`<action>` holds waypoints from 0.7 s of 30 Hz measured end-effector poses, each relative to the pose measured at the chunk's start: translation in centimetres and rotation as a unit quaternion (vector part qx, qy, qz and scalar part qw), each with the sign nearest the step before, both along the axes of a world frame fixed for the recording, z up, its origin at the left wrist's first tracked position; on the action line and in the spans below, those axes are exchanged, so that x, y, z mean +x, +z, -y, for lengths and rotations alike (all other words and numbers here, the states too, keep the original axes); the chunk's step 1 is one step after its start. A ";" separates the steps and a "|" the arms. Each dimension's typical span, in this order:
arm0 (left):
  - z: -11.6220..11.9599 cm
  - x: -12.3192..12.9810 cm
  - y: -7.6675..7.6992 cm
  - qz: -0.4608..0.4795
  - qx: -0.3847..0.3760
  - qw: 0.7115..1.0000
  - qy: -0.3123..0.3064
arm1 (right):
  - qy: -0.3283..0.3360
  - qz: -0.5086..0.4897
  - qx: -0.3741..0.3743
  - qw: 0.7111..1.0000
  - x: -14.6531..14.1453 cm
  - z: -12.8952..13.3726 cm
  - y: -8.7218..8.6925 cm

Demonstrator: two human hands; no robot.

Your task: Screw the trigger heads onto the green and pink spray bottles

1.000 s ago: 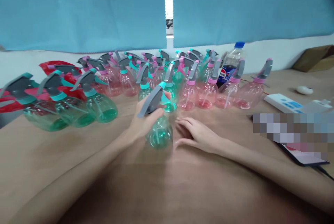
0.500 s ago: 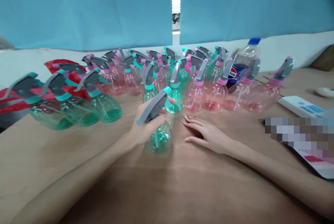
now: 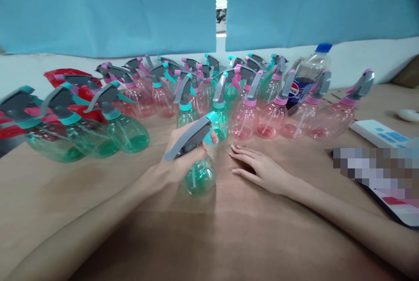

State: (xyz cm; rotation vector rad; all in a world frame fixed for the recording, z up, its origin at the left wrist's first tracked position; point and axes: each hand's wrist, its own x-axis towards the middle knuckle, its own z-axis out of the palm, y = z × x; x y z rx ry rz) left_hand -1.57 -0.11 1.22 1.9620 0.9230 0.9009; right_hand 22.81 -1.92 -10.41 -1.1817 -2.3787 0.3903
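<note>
My left hand (image 3: pixel 178 159) is wrapped round the neck of a green spray bottle (image 3: pixel 199 178) with a grey and turquoise trigger head. The bottle's neck and part of its trigger are hidden by the fingers; its nozzle points away from me and to the right. My right hand (image 3: pixel 262 167) lies flat on the wooden table (image 3: pixel 248 233), fingers stretched out, holding nothing. Just beyond the hands stand a green spray bottle (image 3: pixel 218 115) and a pink spray bottle (image 3: pixel 242 121).
Several green spray bottles (image 3: pixel 129 135) stand at the left, before a red plastic bag (image 3: pixel 68 73). More pink and green ones crowd the back. A cola bottle (image 3: pixel 301 87) rises behind the pink row. At right are a white device (image 3: pixel 376 131) and a partly blurred-out flat item (image 3: pixel 402 211).
The held spray bottle has tipped slightly, its trigger head shifting a little left and down with my left hand. My right hand stays in place. The view has shifted slightly.
</note>
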 end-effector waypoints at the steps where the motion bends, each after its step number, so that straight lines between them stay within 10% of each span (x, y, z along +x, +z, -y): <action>1: 0.0 0.0 0.0 0.000 0.000 1.000 0.002 | 0.000 -0.001 0.000 1.000 0.0 0.0 0.0; 21: 0.4 0.0 -1.1 0.038 -0.003 0.999 0.040 | -0.002 0.012 0.008 1.000 0.1 -0.1 -0.3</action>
